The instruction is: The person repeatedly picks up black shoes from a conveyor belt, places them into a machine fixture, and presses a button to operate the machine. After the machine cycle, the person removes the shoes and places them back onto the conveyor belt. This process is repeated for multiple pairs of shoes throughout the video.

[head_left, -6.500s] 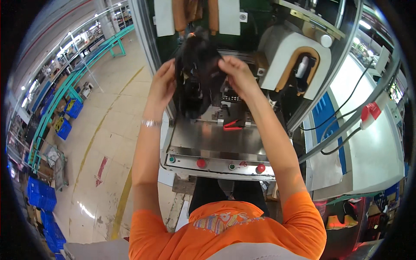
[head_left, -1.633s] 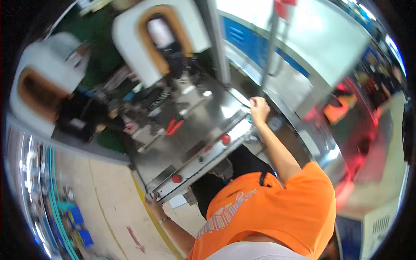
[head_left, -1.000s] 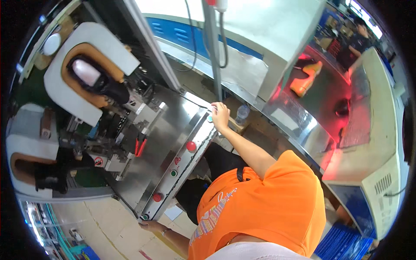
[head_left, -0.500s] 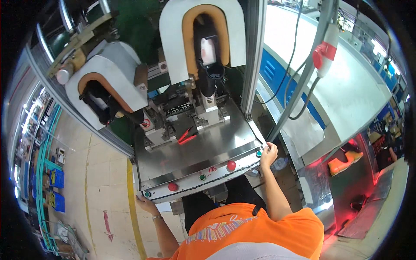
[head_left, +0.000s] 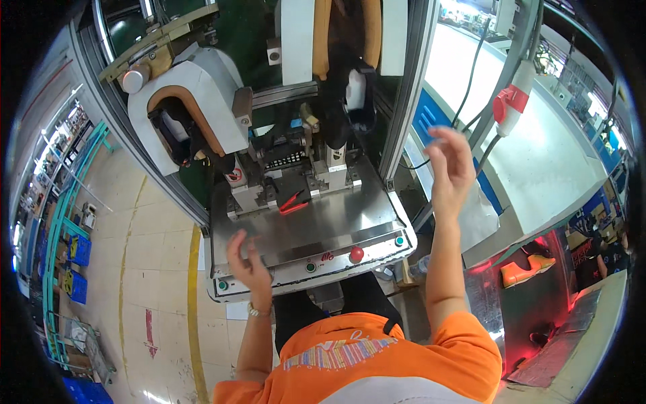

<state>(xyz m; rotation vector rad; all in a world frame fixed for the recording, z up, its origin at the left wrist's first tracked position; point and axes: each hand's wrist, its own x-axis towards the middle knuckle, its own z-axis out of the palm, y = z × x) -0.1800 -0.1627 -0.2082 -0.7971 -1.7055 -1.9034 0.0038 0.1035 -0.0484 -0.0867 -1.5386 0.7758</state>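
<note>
My left hand is raised over the front left of a steel machine table, fingers apart and holding nothing. Further right, my right hand is lifted beside the machine's right upright, its fingers spread and slightly curled, also without anything in it. At the right station a dark shoe upper with white inside sits below a tall brown-lined press pad. The left station's brown-lined pad surrounds another dark shoe upper. Red-handled pliers or snips lie on the table between the stations.
The front panel carries green buttons and a red mushroom button. Metal uprights frame the machine. A red-and-white power plug hangs at right. Beyond it, an orange shoe lies on a red-lit conveyor.
Both hands have left the front panel's corners and risen, the right one higher toward the upright. The right press pad appears higher in view, showing more of its shoe upper.
</note>
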